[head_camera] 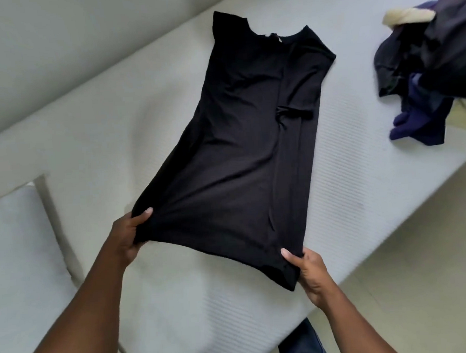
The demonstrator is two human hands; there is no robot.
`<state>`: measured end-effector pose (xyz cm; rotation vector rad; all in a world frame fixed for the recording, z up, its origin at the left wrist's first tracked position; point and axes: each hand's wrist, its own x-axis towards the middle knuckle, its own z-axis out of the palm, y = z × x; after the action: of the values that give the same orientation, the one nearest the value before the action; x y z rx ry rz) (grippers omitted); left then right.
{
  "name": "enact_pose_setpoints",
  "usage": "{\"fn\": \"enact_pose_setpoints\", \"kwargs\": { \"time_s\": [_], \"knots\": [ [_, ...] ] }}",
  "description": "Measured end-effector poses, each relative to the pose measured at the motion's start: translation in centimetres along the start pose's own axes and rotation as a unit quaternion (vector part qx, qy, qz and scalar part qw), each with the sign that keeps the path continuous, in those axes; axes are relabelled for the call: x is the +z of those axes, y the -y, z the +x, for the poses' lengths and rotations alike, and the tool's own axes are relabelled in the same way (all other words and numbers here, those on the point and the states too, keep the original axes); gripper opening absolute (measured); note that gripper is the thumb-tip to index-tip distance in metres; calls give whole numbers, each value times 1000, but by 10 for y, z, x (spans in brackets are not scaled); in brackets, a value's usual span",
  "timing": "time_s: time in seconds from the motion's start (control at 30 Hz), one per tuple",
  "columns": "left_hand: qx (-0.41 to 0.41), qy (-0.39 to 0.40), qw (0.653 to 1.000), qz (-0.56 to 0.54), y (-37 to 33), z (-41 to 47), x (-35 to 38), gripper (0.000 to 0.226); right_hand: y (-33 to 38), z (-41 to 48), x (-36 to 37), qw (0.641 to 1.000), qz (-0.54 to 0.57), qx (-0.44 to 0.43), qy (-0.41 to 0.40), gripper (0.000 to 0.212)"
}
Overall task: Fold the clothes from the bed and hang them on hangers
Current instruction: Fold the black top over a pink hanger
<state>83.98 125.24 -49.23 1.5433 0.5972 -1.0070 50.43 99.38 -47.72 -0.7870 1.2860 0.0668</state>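
A black T-shirt (pixel 241 154) lies flat on the white mattress (pixel 361 175), neck at the far end, its sides folded inward. My left hand (pixel 129 233) grips the hem's left corner, thumb on top of the cloth. My right hand (pixel 307 272) pinches the hem's right corner near the bed's front edge. The hem is stretched between both hands.
A heap of dark and pale-yellow clothes (pixel 431 68) sits at the mattress's far right. A pale wall (pixel 58 50) runs along the left. A white cushion or pillow (pixel 19 241) lies at lower left. The tiled floor (pixel 421 288) shows at lower right.
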Motion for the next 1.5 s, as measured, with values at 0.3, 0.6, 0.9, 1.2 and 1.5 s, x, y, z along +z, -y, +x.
{"fn": "enact_pose_setpoints", "kwargs": {
  "time_s": [0.3, 0.6, 0.9, 1.2, 1.5],
  "knots": [
    [-15, -111, 993, 27, 10, 11, -19, 42, -26, -4, -5, 979, -191, 27, -71, 30],
    [-25, -307, 926, 216, -3, 2, 7, 32, 44, 15, 30, 802, -529, -73, -268, 46],
    [188, -210, 797, 534, -101, 38, 152, 43, 224, 145, 128, 748, -525, -377, -149, 14],
    [189, -147, 868, 434, -223, 135, 281, 35, 365, 248, 132, 808, -463, -293, -215, 12],
    [-56, 56, 981, 176, -302, 198, 336, 30, 365, 287, 109, 875, -422, -234, -18, 24]
  ]
}}
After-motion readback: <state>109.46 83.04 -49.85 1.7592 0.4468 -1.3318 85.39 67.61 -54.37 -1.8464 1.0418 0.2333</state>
